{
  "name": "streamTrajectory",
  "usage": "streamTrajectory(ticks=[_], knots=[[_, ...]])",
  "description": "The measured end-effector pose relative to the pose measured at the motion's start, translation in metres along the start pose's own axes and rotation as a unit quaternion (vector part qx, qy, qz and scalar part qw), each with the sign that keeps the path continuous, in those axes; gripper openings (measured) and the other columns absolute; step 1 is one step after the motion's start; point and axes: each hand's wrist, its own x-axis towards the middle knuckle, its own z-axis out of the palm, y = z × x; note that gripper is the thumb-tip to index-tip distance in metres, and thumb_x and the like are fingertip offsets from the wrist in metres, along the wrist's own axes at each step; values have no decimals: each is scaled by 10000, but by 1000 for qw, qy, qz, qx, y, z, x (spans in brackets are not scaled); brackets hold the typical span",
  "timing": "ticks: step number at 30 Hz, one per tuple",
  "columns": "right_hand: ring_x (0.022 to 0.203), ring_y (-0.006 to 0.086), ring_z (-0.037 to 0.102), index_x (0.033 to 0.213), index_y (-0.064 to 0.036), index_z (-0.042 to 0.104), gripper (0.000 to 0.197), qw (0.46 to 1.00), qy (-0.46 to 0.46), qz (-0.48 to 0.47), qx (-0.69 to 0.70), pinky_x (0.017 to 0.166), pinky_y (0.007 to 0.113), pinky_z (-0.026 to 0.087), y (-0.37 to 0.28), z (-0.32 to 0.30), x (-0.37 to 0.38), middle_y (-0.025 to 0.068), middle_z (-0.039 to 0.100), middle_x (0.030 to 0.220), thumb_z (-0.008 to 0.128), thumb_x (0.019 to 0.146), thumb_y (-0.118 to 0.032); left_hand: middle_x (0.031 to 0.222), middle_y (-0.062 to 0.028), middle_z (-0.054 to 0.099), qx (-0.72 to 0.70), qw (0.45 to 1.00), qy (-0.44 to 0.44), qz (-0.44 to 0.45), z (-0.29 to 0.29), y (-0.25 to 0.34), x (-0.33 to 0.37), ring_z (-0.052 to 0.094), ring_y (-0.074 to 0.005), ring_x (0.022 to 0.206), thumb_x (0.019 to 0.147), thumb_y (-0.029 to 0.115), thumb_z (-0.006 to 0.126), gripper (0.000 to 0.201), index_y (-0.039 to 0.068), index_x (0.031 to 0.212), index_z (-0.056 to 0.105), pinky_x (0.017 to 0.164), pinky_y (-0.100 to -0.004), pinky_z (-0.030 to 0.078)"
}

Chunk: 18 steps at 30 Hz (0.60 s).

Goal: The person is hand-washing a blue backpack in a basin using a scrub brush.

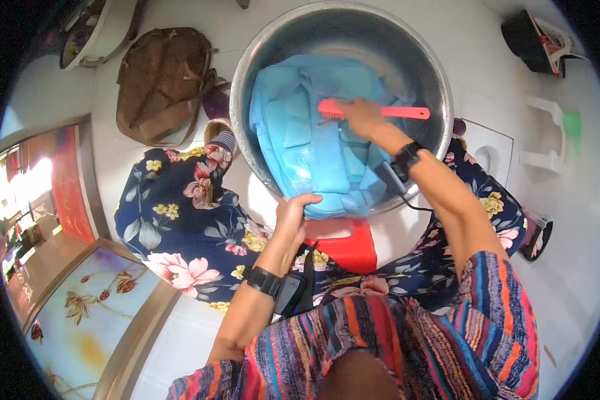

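A light blue backpack lies in a large round metal basin between my knees, its near end resting on the basin's rim. My right hand is closed round a pink scrub brush over the upper middle of the backpack. The brush's bristle end is at the left of that hand, its handle at the right. Near the rim, my left hand grips the backpack's near left edge, thumb lying on top and the other fingers hidden underneath.
A brown backpack lies on the white floor at the far left. A red stool is at the basin's near side. White plastic stool-like legs and a floor toilet are at the right. A glass-panelled door stands lower left.
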Motion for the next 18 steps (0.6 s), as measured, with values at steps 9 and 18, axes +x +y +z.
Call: streamTrajectory(ticks=[9, 18], knots=[[805, 343, 593, 1289, -332, 370, 473, 982, -116, -130, 72, 684, 454, 468, -51, 30, -55, 173, 590, 859, 459, 834, -238, 846, -133, 611, -49, 998, 7, -36, -10, -14, 9, 610, -239, 770, 638, -37, 571, 283, -70, 920, 560, 690, -318, 502], [800, 348, 597, 1293, -316, 360, 471, 964, -185, -160, 101, 673, 438, 469, -60, -45, -33, 201, 595, 886, 467, 837, -264, 852, -132, 608, -65, 998, 0, 8, -9, -7, 9, 606, -237, 767, 640, -28, 571, 290, -60, 927, 561, 684, -324, 497]])
